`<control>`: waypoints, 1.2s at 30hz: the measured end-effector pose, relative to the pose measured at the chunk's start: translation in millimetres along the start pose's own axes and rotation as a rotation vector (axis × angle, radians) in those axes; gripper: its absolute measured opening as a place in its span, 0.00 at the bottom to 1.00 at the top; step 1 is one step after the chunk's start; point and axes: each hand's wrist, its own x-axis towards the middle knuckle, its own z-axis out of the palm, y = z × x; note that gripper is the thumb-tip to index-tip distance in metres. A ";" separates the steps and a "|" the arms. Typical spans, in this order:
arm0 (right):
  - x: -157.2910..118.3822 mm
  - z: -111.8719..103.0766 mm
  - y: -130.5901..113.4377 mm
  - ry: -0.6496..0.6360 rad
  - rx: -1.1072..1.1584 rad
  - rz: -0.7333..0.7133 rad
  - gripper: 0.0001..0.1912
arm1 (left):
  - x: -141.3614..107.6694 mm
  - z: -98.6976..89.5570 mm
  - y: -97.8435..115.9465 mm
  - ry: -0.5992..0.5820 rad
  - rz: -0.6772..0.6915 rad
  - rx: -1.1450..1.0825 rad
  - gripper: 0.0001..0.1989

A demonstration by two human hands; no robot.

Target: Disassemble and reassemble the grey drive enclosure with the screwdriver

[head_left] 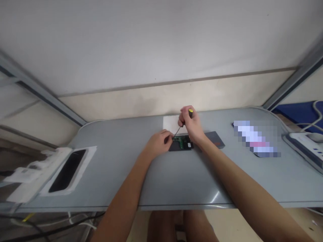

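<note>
A small green circuit board (178,139) sits in a flat black casing (174,147) on the grey table, with a white label at its right side. My right hand (192,125) is wrapped around a screwdriver (190,113) with a dark handle and yellow end cap. The thin shaft slants down and left to the board's upper left corner. My left hand (159,144) rests at the casing's left edge, thumb and fingers pinched by the screwdriver tip. What those fingers hold, if anything, is too small to make out.
Partly behind my right wrist lies a dark grey flat box (214,137). A white sheet (170,121) is behind the board. Left stands a black phone (68,171) on white paper, beside a white power strip (37,178). Right are a blurred-out device (254,139) and another power strip (304,148).
</note>
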 end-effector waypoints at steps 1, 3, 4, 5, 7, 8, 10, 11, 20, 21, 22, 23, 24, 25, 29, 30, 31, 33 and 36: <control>0.4 0.2 -0.9 -0.027 0.023 0.024 0.24 | 0.1 -0.1 0.0 -0.001 0.000 -0.001 0.10; 1.0 0.5 -3.1 -0.083 0.084 0.082 0.25 | 0.2 -0.4 0.1 -0.002 -0.001 -0.004 0.09; 1.2 0.7 -4.0 -0.098 0.110 0.102 0.24 | 0.2 -0.6 0.1 0.002 0.001 -0.003 0.09; 1.4 0.8 -4.4 -0.099 0.124 0.112 0.22 | 0.2 -0.8 0.1 0.007 0.006 0.000 0.09; 1.6 0.7 -3.4 -0.070 0.119 0.107 0.21 | 0.3 -0.9 -0.2 0.008 0.015 0.005 0.10; 1.8 0.4 -2.0 -0.040 0.099 0.089 0.22 | 0.5 -1.0 -0.3 0.008 0.016 0.004 0.10; 2.5 -1.4 1.7 0.028 0.016 0.025 0.23 | 1.1 -1.2 -0.7 -0.001 0.018 -0.005 0.10; 3.2 -2.8 3.4 0.055 -0.028 -0.007 0.23 | 1.5 -1.5 -0.7 -0.008 0.019 -0.008 0.10; 5.5 -9.1 -0.8 0.026 -0.147 0.053 0.25 | 4.9 -6.0 1.7 -0.047 0.034 0.049 0.12; 4.4 -8.3 -1.5 0.043 -0.184 0.042 0.26 | 5.1 -6.4 2.2 -0.050 0.033 0.053 0.12; 3.4 -7.8 -1.5 0.058 -0.227 0.020 0.26 | 5.3 -6.7 2.7 -0.053 0.031 0.056 0.12; 2.6 -7.6 -0.8 0.071 -0.269 -0.011 0.25 | 5.4 -7.1 3.2 -0.056 0.026 0.057 0.11; 2.1 -8.0 0.6 0.075 -0.304 -0.042 0.24 | 5.4 -7.5 3.8 -0.060 0.020 0.057 0.12; 1.9 -8.7 2.6 0.069 -0.331 -0.070 0.23 | 5.3 -8.0 4.5 -0.064 0.014 0.057 0.12; 3.7 -9.4 5.9 0.041 -0.341 -0.152 0.21 | 3.2 -11.2 7.4 -0.078 0.000 0.049 0.12; 3.9 -8.0 2.7 0.051 -0.317 -0.174 0.21 | 2.3 -12.5 8.3 -0.087 -0.008 0.042 0.12; 3.6 -6.1 -3.3 0.067 -0.289 -0.200 0.20 | 1.2 -14.1 9.2 -0.096 -0.021 0.033 0.11; 0.5 -2.3 -22.9 0.099 -0.271 -0.266 0.18 | -1.4 -18.1 11.3 -0.123 -0.058 0.008 0.11; -11.4 -5.5 -61.9 0.126 -0.383 -0.384 0.14 | -5.7 -25.6 13.4 -0.185 -0.079 -0.042 0.27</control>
